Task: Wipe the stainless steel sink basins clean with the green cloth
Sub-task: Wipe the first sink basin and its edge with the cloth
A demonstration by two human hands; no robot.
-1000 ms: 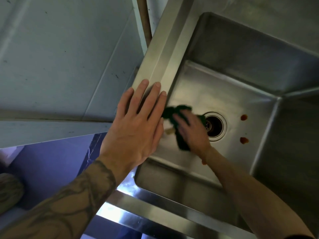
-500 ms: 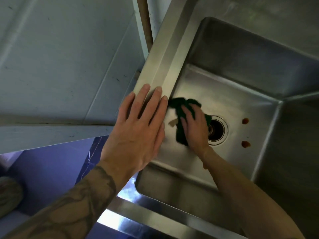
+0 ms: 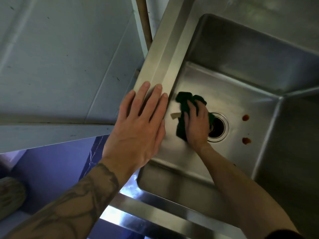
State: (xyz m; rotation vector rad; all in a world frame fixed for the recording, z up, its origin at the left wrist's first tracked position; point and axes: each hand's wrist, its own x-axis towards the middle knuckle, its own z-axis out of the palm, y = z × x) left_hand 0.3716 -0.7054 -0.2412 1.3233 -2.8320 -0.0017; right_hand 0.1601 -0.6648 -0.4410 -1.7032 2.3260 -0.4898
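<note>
A deep stainless steel sink basin [image 3: 241,80] fills the right of the view, with a round drain [image 3: 218,128] in its floor. My right hand [image 3: 196,125] reaches down into the basin and presses a crumpled dark green cloth [image 3: 183,102] against the floor just left of the drain, fingers spread over it. A pale label sticks out from under the cloth. My left hand [image 3: 139,125] lies flat with straight fingers on the sink's left rim [image 3: 160,54].
Two reddish-brown spots [image 3: 246,117] [image 3: 246,140] mark the basin floor right of the drain. A pale grey panelled wall [image 3: 60,57] runs along the left. The sink's front rim [image 3: 155,209] shines below, with purple-lit floor to the lower left.
My right hand has slid the green cloth away from the drain toward the basin's left wall. My left hand stays flat on the rim.
</note>
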